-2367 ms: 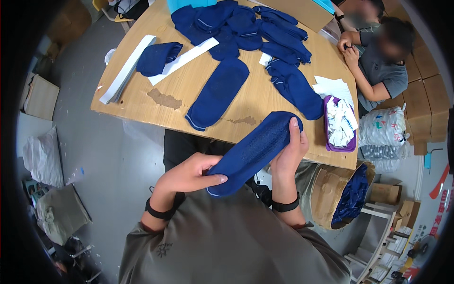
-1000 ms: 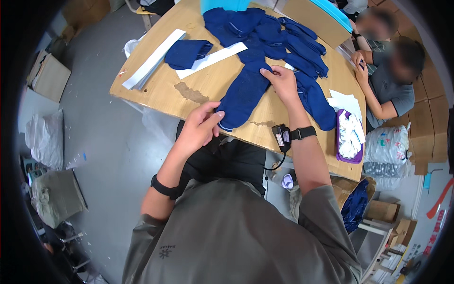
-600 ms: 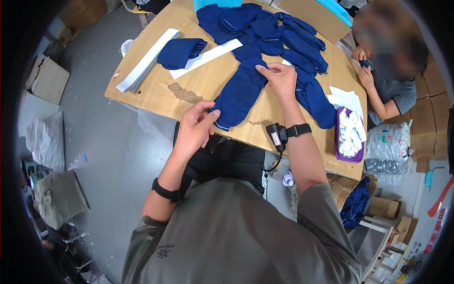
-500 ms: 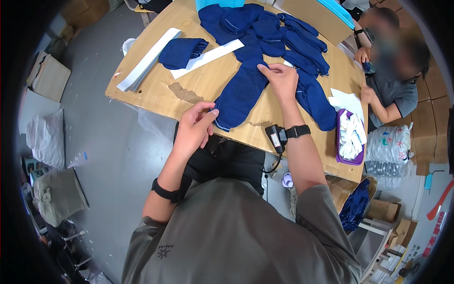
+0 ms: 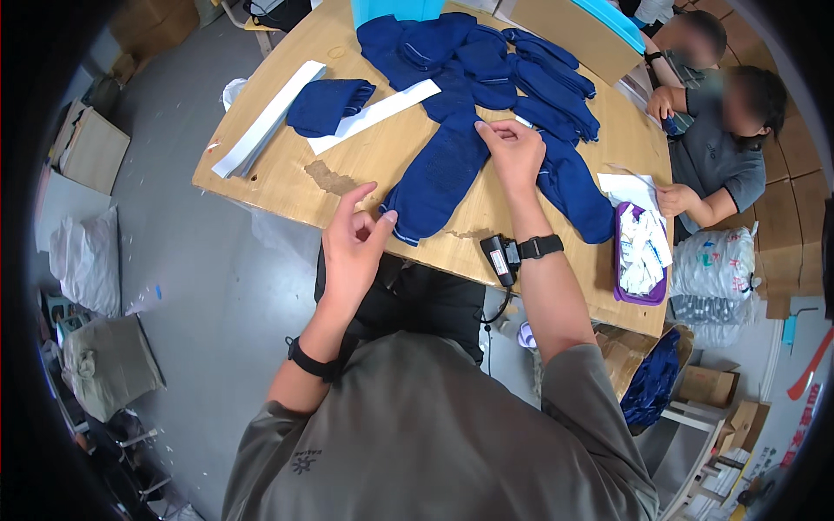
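A dark blue sock (image 5: pixel 439 174) lies flat near the table's front edge, its cuff end toward me. My right hand (image 5: pixel 518 161) pinches its right edge between thumb and fingers. Beside the cuff's left corner, my left hand (image 5: pixel 352 252) is open, thumb and index finger apart, holding nothing. More blue socks (image 5: pixel 478 56) lie heaped beyond it, and another blue sock (image 5: pixel 575 191) rests right of my right hand. To the left, a folded blue sock (image 5: pixel 325 106) lies partly over a white paper strip (image 5: pixel 387 115).
A stack of white strips (image 5: pixel 271 122) sits on the table's left side. Toward the right stand a purple basket (image 5: pixel 641 300) of small white papers and a cardboard box (image 5: pixel 569 30). A co-worker's hand (image 5: pixel 676 200) touches white paper (image 5: pixel 627 186); another person sits beyond.
My left hand has let go of the sock's cuff corner and drawn slightly away, its fingers spreading. My right hand keeps its pinch. The co-worker's hand has moved onto the white paper.
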`<state>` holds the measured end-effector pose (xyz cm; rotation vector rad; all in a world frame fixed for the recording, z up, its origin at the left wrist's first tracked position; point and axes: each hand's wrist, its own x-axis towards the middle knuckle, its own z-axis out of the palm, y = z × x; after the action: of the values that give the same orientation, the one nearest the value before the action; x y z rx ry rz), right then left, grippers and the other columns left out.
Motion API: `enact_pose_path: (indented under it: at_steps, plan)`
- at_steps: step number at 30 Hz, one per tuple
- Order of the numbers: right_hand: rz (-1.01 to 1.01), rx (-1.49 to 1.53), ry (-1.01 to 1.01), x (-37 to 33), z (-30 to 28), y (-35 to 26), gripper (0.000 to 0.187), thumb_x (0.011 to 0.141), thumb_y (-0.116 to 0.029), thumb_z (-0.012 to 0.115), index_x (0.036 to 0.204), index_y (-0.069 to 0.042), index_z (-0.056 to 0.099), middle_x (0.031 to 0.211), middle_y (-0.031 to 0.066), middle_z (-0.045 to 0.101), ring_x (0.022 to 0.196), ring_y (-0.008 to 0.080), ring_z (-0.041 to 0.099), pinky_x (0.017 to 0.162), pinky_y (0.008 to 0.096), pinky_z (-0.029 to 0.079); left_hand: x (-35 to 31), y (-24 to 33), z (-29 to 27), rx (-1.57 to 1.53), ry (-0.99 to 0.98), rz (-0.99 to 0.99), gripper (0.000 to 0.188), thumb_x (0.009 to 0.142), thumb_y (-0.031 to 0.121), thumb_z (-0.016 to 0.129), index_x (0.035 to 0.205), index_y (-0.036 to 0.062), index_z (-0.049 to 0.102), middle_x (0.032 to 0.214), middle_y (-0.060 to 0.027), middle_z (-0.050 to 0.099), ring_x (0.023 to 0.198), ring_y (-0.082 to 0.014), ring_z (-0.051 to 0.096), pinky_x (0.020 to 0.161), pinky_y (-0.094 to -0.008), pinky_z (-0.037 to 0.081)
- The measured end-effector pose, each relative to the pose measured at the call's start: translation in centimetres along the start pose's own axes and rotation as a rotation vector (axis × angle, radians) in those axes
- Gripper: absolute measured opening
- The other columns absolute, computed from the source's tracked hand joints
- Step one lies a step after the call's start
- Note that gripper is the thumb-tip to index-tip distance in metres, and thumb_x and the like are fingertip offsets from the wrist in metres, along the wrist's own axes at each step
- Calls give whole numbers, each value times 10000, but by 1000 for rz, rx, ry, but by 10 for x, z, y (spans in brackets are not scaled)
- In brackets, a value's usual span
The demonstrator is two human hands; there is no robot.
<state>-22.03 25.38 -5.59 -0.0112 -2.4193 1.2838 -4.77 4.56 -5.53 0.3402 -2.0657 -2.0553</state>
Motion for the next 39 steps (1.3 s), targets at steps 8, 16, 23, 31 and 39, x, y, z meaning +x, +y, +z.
enact_pose_path:
  at_steps: [8, 16, 23, 31, 39]
  plan:
    - [23, -56, 36, -2, 0, 0, 257, 758, -293, 802, 816, -46, 760, 714, 81, 720, 650, 193, 698, 659, 301, 537, -2, -1, 2, 203, -37, 141, 195, 863, -6, 698, 1058, -6, 700, 591, 86, 371, 544, -9, 314, 493, -211, 252]
    - [14, -54, 3, -2, 0, 0, 266, 764, -309, 794, 818, -51, 758, 718, 79, 722, 644, 211, 697, 655, 314, 537, -8, 14, 7, 504, 35, 589, 178, 788, -22, 708, 954, 41, 703, 615, -16, 486, 578, -97, 463, 530, -247, 371]
    - [9, 116, 52, -1, 3, 6, 250, 787, -240, 796, 813, 2, 736, 691, 91, 709, 614, 158, 669, 618, 279, 516, 5, 12, 15, 697, 5, 653, 288, 718, 138, 774, 988, 86, 690, 1041, -83, 630, 946, -289, 568, 823, -381, 487]
    - [68, 163, 42, 2, 2, 7, 253, 796, -217, 795, 821, 25, 727, 689, 84, 703, 602, 134, 644, 605, 260, 501, 10, 2, 13, 536, -6, 588, 104, 749, 45, 756, 846, 43, 722, 905, -92, 661, 819, -267, 599, 743, -351, 478]
    - [35, 184, 25, 7, 4, 13, 220, 810, -191, 775, 830, 21, 719, 640, 76, 671, 563, 106, 598, 556, 261, 457, 11, -3, 17, 286, -12, 415, 117, 800, -44, 722, 898, 14, 749, 893, -35, 662, 651, -61, 503, 552, -203, 397]
